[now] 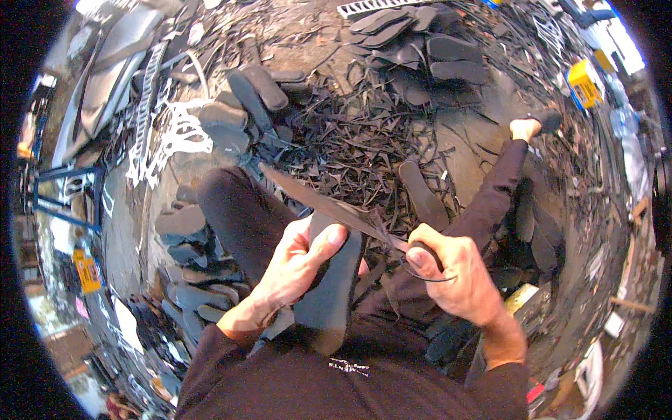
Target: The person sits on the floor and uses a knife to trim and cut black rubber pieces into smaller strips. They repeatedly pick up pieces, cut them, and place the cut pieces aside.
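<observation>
Where my left hand grips: a gray sole, lower centre of the frame. Thumb pressed on the upper face, a fingertip showing at the right edge; this two-sided grasp presumably stops the piece twisting.

Sole: slanted in front of my dark shirt, upper end under the blade. The position probably keeps the body behind it as a brace. I cannot tell whether the lower end touches the cloth.

Right hand: right of centre, fingers clenched around a dark handle, thumb along it, likely for firm control of the angle.

Knife: long brown blade, running from the right fist up and left across the sole's upper end, tip left of centre. Contact depth: cannot tell.

Thin strip: dark, curved beside the right fist. Fixed or loose: cannot tell.

Legs: left knee bent, left of centre; right leg stretched toward the upper right. The spread likely leaves both forearms free.

Offcuts: dark slivers heaped at upper centre, beyond the blade, a sensible drop area clear of my lap.

Stacked soles: left of the frame, beside the bent knee, probably piled for order; a second pile sits at upper right of centre.
</observation>
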Action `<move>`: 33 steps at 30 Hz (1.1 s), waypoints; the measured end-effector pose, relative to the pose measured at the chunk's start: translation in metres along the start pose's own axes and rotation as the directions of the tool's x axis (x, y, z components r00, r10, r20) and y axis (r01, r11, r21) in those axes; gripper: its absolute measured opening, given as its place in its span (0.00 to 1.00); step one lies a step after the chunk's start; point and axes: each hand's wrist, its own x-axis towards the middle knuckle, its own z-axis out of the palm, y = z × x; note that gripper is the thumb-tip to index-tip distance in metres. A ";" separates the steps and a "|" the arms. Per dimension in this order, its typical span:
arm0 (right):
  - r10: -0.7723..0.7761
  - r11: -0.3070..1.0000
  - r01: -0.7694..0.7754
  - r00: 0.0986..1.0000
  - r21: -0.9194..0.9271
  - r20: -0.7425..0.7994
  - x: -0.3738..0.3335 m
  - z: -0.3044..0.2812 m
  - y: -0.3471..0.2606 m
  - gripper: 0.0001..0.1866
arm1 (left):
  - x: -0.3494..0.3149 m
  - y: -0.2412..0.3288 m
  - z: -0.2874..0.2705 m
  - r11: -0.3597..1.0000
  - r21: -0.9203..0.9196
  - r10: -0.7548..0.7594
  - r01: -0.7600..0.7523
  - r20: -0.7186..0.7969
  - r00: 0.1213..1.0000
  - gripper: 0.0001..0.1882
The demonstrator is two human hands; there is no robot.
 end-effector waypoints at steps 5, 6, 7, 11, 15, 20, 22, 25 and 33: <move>-0.050 0.989 0.062 0.995 -0.133 0.092 0.015 -0.023 -0.018 0.28 | -0.005 0.005 0.009 0.999 0.041 0.036 -0.036 0.009 0.999 0.22; -0.063 0.986 0.074 0.995 -0.149 0.074 0.017 -0.020 -0.020 0.28 | -0.007 0.006 0.010 0.998 0.047 0.048 -0.048 0.006 0.999 0.22; -0.076 0.983 0.085 0.995 -0.166 0.058 0.019 -0.018 -0.021 0.27 | -0.008 0.010 0.011 1.000 0.018 -0.011 0.010 0.037 0.999 0.21; -0.145 0.989 0.144 0.974 0.021 0.176 0.039 -0.020 -0.016 0.27 | -0.004 0.013 0.014 0.991 0.098 0.063 -0.090 0.247 0.967 0.18; 0.007 1.000 -0.007 1.000 0.012 -0.017 0.032 -0.043 -0.015 0.29 | -0.003 0.017 0.000 0.993 0.062 0.106 -0.102 -0.068 0.992 0.14; 0.248 0.892 -0.242 0.968 0.381 0.036 0.028 -0.019 0.036 0.32 | 0.031 -0.005 -0.113 0.727 -0.041 0.304 -0.685 -0.876 0.375 0.18; 0.276 0.813 -0.270 0.959 0.515 0.067 0.032 0.011 0.049 0.30 | 0.044 -0.035 -0.103 0.775 -0.257 0.223 -0.577 -0.744 0.630 0.19; 0.109 0.946 -0.053 0.981 0.320 -0.159 0.038 0.062 0.058 0.27 | 0.047 -0.047 -0.032 0.901 -0.281 0.101 -0.330 -0.606 0.789 0.17; -0.108 0.988 0.150 0.842 0.038 -0.529 0.016 0.150 0.058 0.18 | 0.054 -0.043 0.010 0.713 -0.600 -0.004 -0.363 -0.521 0.853 0.22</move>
